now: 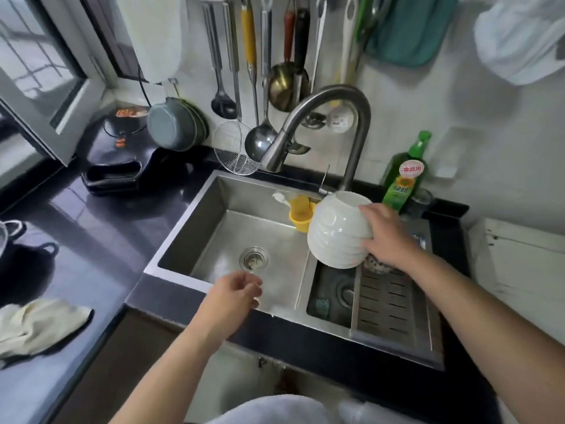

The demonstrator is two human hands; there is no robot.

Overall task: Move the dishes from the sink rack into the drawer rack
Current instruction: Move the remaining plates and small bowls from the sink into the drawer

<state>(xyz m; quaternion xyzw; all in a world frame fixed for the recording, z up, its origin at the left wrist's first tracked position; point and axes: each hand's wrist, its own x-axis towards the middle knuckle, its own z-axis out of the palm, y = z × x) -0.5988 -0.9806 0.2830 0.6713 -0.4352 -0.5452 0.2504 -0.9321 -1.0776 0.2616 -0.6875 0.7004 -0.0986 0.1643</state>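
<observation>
One stack of white bowls, upside down and tilted, is gripped by the right hand, fingers curled round its far side. Just below that grip lies the slotted rack in the sink's right part; the faucet arches close above. Left of the grip the basin is open room down to its front rim, where the left hand hovers, fingers loosely curled, holding nothing

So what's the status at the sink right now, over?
Right hand grips upturned white bowl stack over sink rack. Left hand open, holds nothing. Faucet close above. Drawer rack unseen.
</observation>
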